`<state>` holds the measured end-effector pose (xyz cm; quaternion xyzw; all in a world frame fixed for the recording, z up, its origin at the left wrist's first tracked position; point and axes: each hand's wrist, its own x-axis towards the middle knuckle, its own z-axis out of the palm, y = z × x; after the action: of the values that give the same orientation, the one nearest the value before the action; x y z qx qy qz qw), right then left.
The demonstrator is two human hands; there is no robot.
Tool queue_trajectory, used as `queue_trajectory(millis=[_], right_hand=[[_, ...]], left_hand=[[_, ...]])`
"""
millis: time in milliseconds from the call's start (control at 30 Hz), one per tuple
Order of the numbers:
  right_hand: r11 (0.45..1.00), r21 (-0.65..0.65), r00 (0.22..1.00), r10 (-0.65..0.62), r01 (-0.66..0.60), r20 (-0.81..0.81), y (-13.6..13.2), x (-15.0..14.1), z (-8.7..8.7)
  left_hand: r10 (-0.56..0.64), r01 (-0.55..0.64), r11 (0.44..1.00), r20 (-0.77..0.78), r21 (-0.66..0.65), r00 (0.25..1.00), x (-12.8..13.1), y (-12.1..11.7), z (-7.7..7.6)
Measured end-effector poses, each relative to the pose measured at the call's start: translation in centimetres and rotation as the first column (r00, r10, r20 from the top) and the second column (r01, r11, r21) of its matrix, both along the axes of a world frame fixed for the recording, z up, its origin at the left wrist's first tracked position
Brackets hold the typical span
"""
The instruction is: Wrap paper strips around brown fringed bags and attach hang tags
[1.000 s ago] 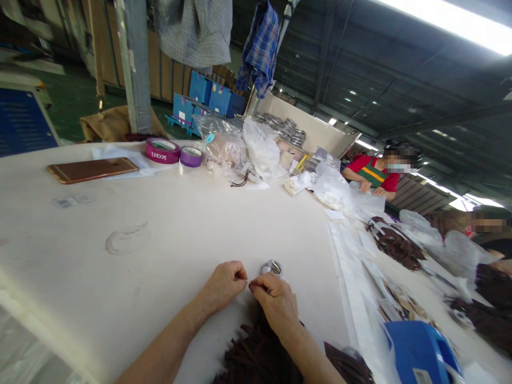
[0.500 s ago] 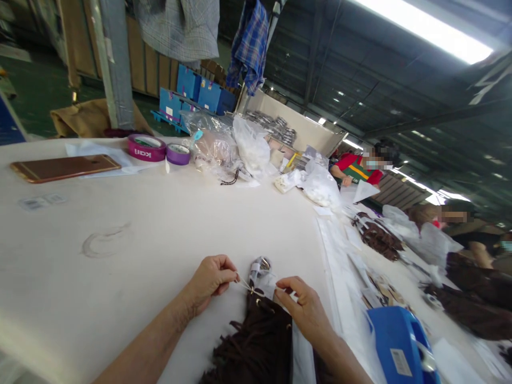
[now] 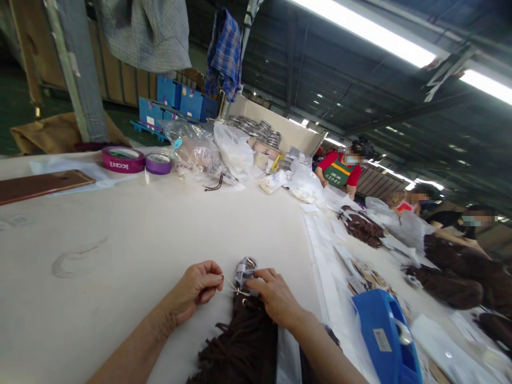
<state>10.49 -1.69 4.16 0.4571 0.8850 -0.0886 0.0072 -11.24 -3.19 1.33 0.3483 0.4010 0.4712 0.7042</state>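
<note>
A dark brown fringed bag (image 3: 236, 346) lies at the front of the white table, with metal eyelets along its upper edge. At its top is a metal ring fitting (image 3: 241, 269) wrapped in clear plastic. A thin white string (image 3: 230, 285) is looped and crossed at the bag's top eyelet. My left hand (image 3: 200, 288), left of the bag, pinches one string end and pulls it taut. Over the bag's top right edge, my right hand (image 3: 276, 296) has thumb and index finger closed at the string beside the wrapped fitting; the fingertips partly hide the string there.
On the white table (image 3: 160, 229) lie a phone (image 3: 48, 184), two tape rolls (image 3: 123, 160) and plastic-bagged items (image 3: 196, 152). A blue plastic holder (image 3: 378, 330) stands to the right. More brown bags (image 3: 362, 226) lie on the neighbouring table, where several co-workers (image 3: 340, 170) work.
My right hand has moved in from the right to the wrapped fitting and string crossing. My left hand still pinches its string end. The view has turned slightly to the right.
</note>
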Motion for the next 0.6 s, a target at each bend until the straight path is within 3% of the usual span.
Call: queue_trajectory(millis=[200, 367, 600], right_hand=[[0.972, 0.138, 0.974, 0.17, -0.19, 0.148, 1.0, 0.3, 0.8], [0.946, 0.268, 0.962, 0.117, -0.184, 0.248, 0.7, 1.4, 1.5], [0.882, 0.428, 0.964, 0.094, -0.197, 0.249, -0.5, 2.4, 0.4]], left_hand=[[-0.002, 0.002, 1.0, -0.051, 0.007, 0.999, 0.2, 0.0, 0.0], [-0.032, 0.033, 0.999, -0.156, 0.006, 0.987, 0.6, -0.2, 0.4], [-0.033, 0.032, 0.999, -0.188, -0.008, 0.982, 0.8, -0.2, 0.8]])
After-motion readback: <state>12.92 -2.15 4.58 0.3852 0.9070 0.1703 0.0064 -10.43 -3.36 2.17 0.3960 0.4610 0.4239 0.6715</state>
